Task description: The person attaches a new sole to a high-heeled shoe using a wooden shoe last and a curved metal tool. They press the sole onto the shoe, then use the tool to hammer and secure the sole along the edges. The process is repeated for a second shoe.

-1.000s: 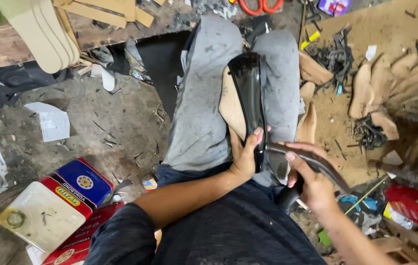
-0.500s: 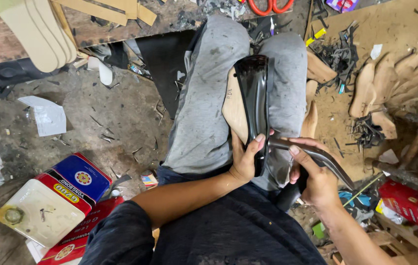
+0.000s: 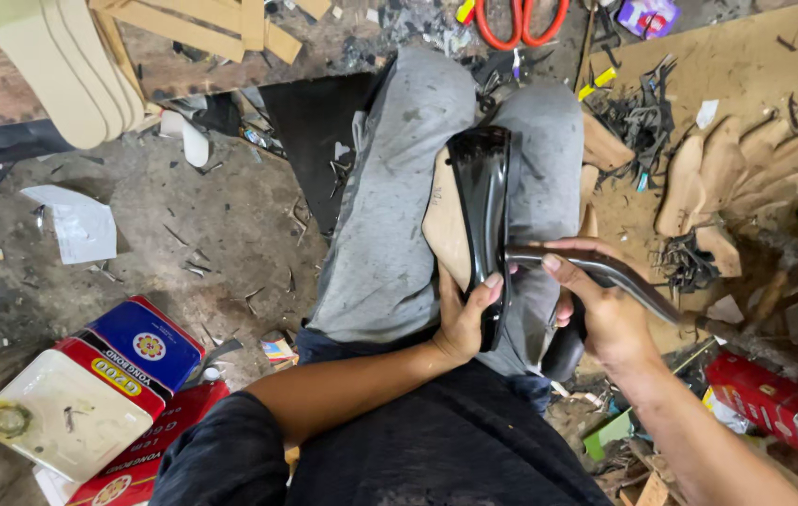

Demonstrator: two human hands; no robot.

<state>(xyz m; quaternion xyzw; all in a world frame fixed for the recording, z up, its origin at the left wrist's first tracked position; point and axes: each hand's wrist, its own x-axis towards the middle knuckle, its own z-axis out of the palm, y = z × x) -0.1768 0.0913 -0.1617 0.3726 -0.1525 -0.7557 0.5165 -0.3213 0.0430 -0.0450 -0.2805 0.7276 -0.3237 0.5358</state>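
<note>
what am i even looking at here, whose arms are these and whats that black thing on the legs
This is one picture from a camera worn on a person's head, looking down at their own lap. There is no machine, only two bare hands. The left hand steadies a glossy black shoe upper on a pale wooden form, resting on the grey trousers. The right hand grips a curved dark metal tool whose tip meets the shoe. Around them on the floor: red and blue tins, wooden shoe forms and orange-handled pliers.
</note>
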